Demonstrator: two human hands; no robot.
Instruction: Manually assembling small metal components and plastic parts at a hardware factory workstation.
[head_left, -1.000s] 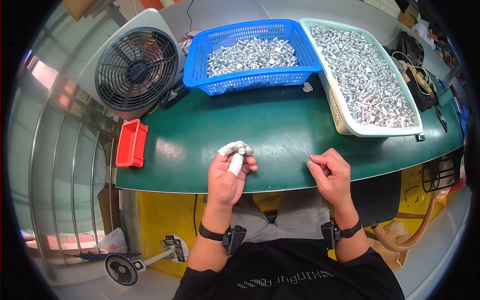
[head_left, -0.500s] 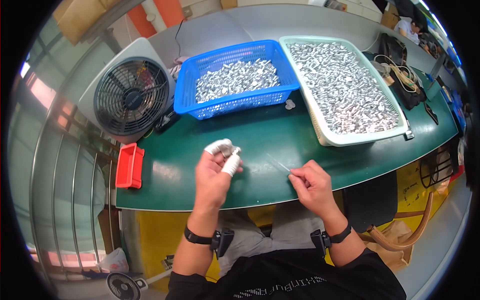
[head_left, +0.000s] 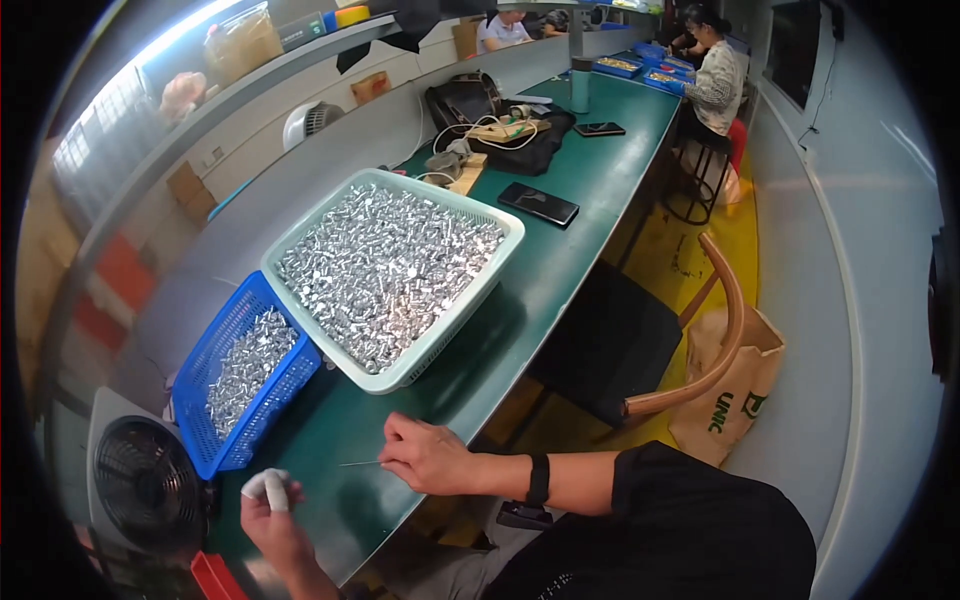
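My right hand (head_left: 425,458) pinches a thin, needle-like rod (head_left: 358,464) that points left over the green table (head_left: 520,290). To its left, my left hand (head_left: 275,515), with white wraps on thumb and forefinger, is closed at the fingertips. A small silvery metal part showed there a moment earlier; now it is too small to make out clearly. Beyond the hands stand a blue plastic basket (head_left: 277,400) and a larger pale green basket (head_left: 452,325), both holding many small silvery metal parts (head_left: 385,265).
At the lower left are a box fan (head_left: 147,485) and a red tray (head_left: 215,578). Phones (head_left: 540,204), cables and a black bag (head_left: 465,105) lie farther along. On the right stand a chair (head_left: 610,340) and paper bag (head_left: 735,400). A co-worker (head_left: 718,85) sits far off.
The view has swung to the right, so the baskets and hands sit farther left in it. Chair, phones and co-worker have come into sight. The rod is still in my right hand.
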